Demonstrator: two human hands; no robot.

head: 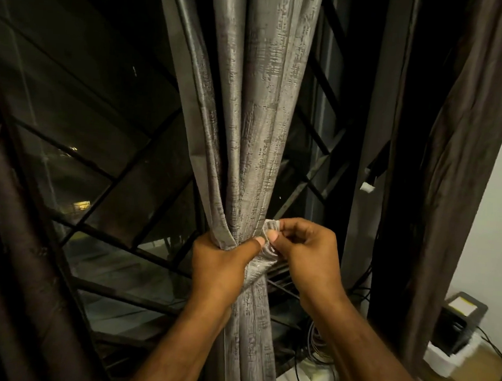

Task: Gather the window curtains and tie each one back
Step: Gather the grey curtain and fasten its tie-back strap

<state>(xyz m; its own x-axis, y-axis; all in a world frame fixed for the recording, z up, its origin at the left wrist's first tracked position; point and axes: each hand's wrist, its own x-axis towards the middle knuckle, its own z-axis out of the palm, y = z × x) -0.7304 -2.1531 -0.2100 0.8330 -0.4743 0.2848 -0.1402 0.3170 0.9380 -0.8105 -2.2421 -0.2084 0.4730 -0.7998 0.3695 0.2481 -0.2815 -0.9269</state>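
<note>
The window (70,101) fills most of the view. It is dark behind the glass, with a black metal grille (130,178) of slanted bars in front of it. A dark brown curtain (461,176) hangs at the right edge and another dark curtain (8,246) at the left; I cannot tell if these two are tied.

In the middle hangs the grey curtain (258,115), in front of the grille. It is a shiny woven cloth with a rough streaked pattern. It falls in long folds that narrow to one tight waist and spread a little again below it.

The left hand (223,260) grips this waist, its fingers curled around the bundle and its thumb pressed on the front. The right hand (307,255) is just beside it. The fingers (289,226) of the right hand are pinched together on the free end of the tie-back band (266,251), a narrow strip of the same grey cloth that lies across the waist.

I judge the gathering of this curtain to be done and the tying to be in hand. The next move probably needs the left hand to hold the bundle tight while the right hand brings the end of the band around and fastens it. How the band fastens, by a knot or a hook, is not visible.
</note>
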